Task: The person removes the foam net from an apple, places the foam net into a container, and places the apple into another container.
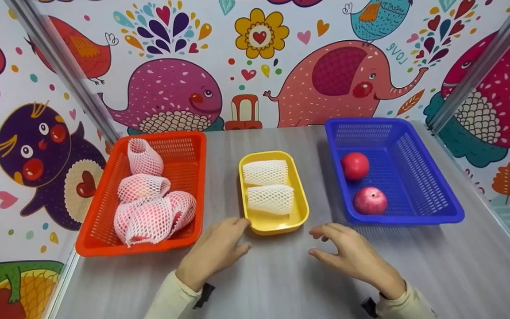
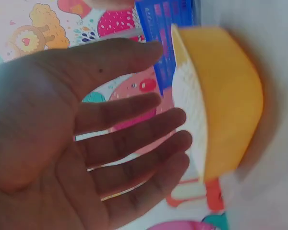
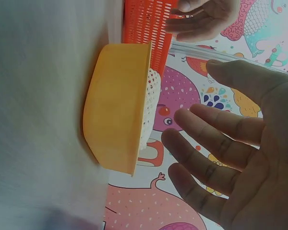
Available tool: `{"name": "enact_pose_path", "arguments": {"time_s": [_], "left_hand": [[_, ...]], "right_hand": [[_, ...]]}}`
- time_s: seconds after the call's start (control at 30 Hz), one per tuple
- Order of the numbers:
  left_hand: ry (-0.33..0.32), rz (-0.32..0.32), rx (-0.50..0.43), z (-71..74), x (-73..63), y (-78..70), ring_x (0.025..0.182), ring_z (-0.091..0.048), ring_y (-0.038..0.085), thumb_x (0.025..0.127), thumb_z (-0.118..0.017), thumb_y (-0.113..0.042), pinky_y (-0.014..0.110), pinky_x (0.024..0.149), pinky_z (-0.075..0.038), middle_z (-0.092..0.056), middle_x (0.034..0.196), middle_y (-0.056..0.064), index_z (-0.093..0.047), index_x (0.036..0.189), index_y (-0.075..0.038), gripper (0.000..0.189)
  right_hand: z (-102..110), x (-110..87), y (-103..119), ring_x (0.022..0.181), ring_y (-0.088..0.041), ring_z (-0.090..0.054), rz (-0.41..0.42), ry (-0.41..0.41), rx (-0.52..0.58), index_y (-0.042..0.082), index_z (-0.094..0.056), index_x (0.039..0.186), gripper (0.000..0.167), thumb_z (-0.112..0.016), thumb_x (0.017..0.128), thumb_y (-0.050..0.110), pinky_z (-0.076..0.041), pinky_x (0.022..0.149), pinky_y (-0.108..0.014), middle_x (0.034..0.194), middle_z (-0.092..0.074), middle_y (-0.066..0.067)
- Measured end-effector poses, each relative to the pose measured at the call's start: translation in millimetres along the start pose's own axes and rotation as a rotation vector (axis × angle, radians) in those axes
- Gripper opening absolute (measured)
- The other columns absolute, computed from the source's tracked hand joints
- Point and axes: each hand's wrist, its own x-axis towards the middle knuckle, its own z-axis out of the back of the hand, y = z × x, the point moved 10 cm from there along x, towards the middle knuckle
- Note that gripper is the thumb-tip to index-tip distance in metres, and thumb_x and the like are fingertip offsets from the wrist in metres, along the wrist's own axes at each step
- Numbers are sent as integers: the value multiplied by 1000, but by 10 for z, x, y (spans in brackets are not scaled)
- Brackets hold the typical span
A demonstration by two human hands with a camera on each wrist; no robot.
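Both bare hands come in over the near edge of the view, the left hand [image 1: 215, 250] at the near left corner of the small container and the right hand [image 1: 354, 252] off its near right side; the fingers of each are loosely extended and spread, and neither has hold of anything. Whether the left fingertips touch the rim is hard to tell. Beneath them, the table [image 1: 272, 283] carries a red basket [image 1: 136, 250] on the left, with several netted fruits [image 1: 146, 219] heaped inside, and a blue basket [image 1: 407, 219] on the right. Between these stands the yellow container [image 1: 275, 225], best kept steady by a light touch at the rim rather than a push. Two bare red fruits, a farther one [image 1: 355, 166] and a nearer one [image 1: 370, 200], sit along the left side of the blue basket, apart from each other; the smooth skins would call for a cupped hold. Two white net sleeves, a far one [image 1: 265, 172] and a near one [image 1: 270, 199], lie crosswise in the yellow container. The near sleeve looks easier to take: a gentle pinch at one end should avoid flattening it, and opening the mouth with the fingertips would spare the mesh from tearing.
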Motion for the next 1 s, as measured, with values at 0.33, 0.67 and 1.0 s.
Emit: {"name": "enact_pose_path", "arguments": {"time_s": [0.33,0.67,1.0], "left_hand": [[-41,169,181,809,-54,770,94,-64,34,84,-81,-23,49,84,-55,-67,107,18,-65,120,0,46],[137,329,75,1173,-85,1926,118,-53,47,85,-79,-17,63,99,-40,-55,131,29,-55,134,2,58],[323,450,53,887,-151,2551,131,-32,58,77,-84,-17,75,97,-30,-32,147,38,-36,150,3,90]], "right_hand": [[-51,-18,-29,84,-13,-65,-24,16,0,16,-70,109,27,-77,89,32,-55,71,-32,98,-68,8],[-11,-42,-17,81,-14,-66,27,-20,-50,12,-69,108,30,-81,85,26,-55,69,-32,94,-69,4],[-4,-61,-74,82,-13,-65,-12,-8,-37,13,-70,110,30,-80,86,28,-55,69,-32,95,-69,3]]}}
